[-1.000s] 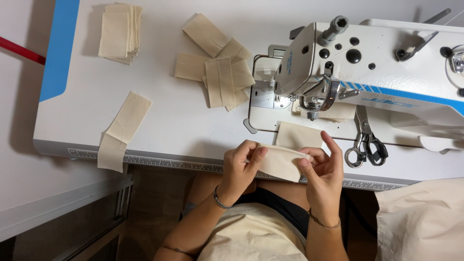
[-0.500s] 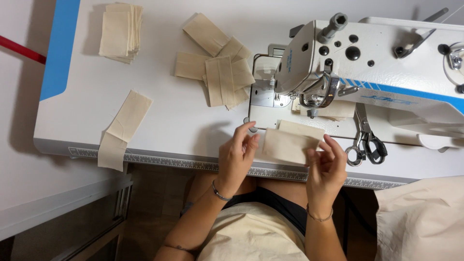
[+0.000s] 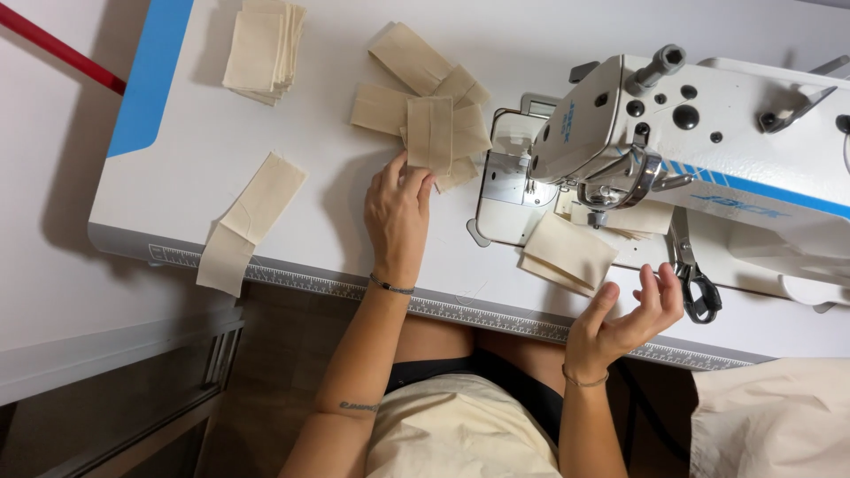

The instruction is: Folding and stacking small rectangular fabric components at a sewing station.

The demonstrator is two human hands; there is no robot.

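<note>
left hand (image 3: 398, 208): fingertips pinching lower edge of folded cream fabric piece (image 3: 430, 133), atop loose pile (image 3: 416, 88) left of sewing machine (image 3: 673, 133)
right hand (image 3: 624, 319): open, palm up, empty, over table (image 3: 266, 204) front edge
folded piece (image 3: 567, 252): flat by needle plate, far corner hidden under machine head
scissors (image 3: 695, 279): blades tucked under machine
needle: hard to make out

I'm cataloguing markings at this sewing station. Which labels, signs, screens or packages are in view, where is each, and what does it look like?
Blue lettering mark: on the sewing machine head's slanted left face, small, blue on white.
Blue stripe mark: along the machine arm's lower edge, a long blue band with faint lettering.
Ruler strip: along the table's front edge, narrow, grey, with tick marks.
No screens or packages show.
</note>
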